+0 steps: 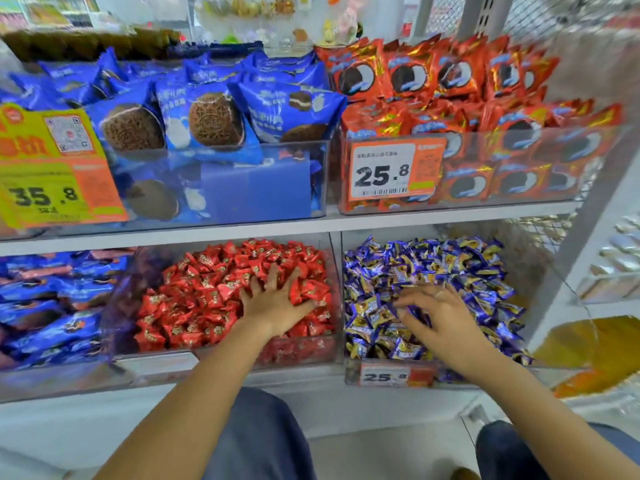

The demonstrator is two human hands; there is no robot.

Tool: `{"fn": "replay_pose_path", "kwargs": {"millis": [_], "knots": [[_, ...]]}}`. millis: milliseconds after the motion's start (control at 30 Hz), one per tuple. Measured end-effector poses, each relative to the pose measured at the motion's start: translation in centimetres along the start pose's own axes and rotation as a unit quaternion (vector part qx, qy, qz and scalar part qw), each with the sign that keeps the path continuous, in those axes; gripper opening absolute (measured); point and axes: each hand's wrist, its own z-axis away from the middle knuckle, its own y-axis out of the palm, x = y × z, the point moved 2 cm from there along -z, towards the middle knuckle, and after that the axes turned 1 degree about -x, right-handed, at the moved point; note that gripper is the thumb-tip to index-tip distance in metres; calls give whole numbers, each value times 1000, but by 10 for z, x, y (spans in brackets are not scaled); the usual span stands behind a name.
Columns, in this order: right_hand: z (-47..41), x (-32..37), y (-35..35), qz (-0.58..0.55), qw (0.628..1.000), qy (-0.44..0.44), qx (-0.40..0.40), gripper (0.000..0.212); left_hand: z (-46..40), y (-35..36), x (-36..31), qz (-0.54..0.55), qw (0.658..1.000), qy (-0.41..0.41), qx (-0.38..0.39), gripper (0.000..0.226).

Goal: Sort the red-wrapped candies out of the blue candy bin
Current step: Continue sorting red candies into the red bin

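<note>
Head view: left hand flat on red candies; right hand curled.

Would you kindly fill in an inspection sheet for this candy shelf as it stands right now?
Surface: white shelf with clear bins on two levels.
Job's things: red candies fill the lower middle bin; blue candy bin beside it, no red wrapper visible in it.
Clutter: blue cookie packs and red cookie packs above; price tags.
Grippers: left hand rests spread on the red candies; right hand digs curled fingers into blue candies.
Cables: nothing seen.
Surroundings: wire mesh on the right.
</note>
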Motion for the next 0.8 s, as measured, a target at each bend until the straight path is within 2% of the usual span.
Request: {"fn": "replay_pose_path", "kwargs": {"millis": [133, 200, 267, 333, 400, 433, 500, 600, 733, 800], "knots": [[16, -36, -24, -17, 997, 50, -60, 40, -15, -11, 2, 15, 999, -30, -10, 85], [26, -57, -39, -25, 992, 89, -82, 27, -11, -17, 1, 20, 999, -40, -10, 86], [36, -77, -53, -23, 987, 120, -104, 20, 0, -26, -9, 1, 997, -46, -62, 83], [44, -89, -70, -12, 979, 144, -143, 17, 16, -36, -29, -31, 985, 2, -167, 69], [46, -98, -87, -2, 969, 158, -189, 15, 31, -44, -62, -22, 958, 119, -260, 52], [45, -102, -96, 0, 964, 165, -208, 16, 38, -47, -83, -6, 947, 175, -270, 45], [44, -112, -105, 16, 956, 183, -229, 18, 49, -45, -126, 9, 938, 254, -238, 34], [47, -129, -102, 61, 947, 215, -232, 27, 49, -26, -183, -14, 931, 319, -176, 33], [45, -135, -88, 74, 952, 263, -135, 48, 36, 10, -245, -75, 924, 368, -67, 43], [42, -134, -85, 99, 955, 259, -104, 47, 31, 31, -275, -100, 908, 407, -11, 48]]}}
